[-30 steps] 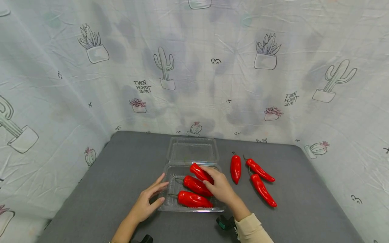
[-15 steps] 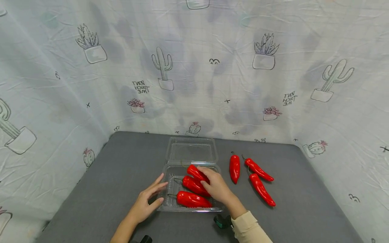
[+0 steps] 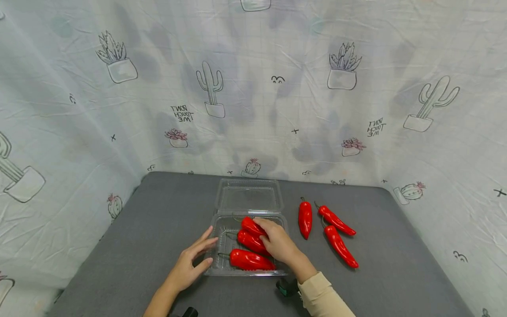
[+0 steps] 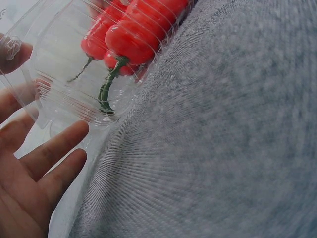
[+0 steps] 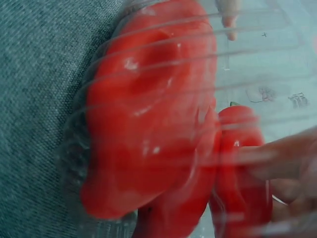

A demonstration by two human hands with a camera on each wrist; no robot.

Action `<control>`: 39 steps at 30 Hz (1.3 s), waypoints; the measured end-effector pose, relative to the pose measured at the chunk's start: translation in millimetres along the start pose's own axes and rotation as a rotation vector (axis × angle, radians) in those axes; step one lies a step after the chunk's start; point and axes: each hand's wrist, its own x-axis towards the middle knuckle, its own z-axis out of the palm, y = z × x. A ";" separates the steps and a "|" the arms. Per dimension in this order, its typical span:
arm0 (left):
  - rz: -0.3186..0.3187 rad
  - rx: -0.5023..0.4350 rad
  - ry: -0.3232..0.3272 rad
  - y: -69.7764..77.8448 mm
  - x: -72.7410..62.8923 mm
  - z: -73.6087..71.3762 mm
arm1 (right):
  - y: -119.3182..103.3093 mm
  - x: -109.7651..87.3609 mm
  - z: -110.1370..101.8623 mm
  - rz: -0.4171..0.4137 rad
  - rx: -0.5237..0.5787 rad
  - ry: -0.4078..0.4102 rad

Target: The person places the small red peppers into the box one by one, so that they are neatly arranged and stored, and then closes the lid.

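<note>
A clear plastic clamshell box lies open on the grey table, its lid folded back. Three red peppers lie in its tray: front, middle and back. My right hand reaches over the tray, its fingers curled on the back pepper. In the right wrist view a finger presses a pepper behind the big front pepper. My left hand lies open, its fingers straight against the box's left wall.
Three more red peppers lie loose on the table right of the box: one upright, two slanted. A cactus-print cloth walls the table at the back and both sides. A dark strap sits by my right wrist.
My right hand has slid slightly left over the tray with the back pepper under its fingers. The left hand has stayed at the box's side.
</note>
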 end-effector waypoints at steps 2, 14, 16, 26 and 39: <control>0.001 0.001 0.001 0.3 0.0 0.0 | 0.2 0.6 0.3 0.003 -0.006 -0.003; -0.006 0.000 -0.004 2.2 0.2 0.5 | 0.1 3.0 4.0 0.031 -0.020 -0.074; -0.006 -0.002 -0.006 2.8 0.3 0.5 | -0.2 2.8 4.7 0.034 -0.023 -0.082; -0.011 -0.016 0.002 2.6 0.6 0.9 | 1.1 4.0 5.5 0.020 -0.043 -0.108; -0.005 -0.013 0.004 2.4 0.7 1.2 | 1.5 2.7 3.6 0.028 -0.001 -0.121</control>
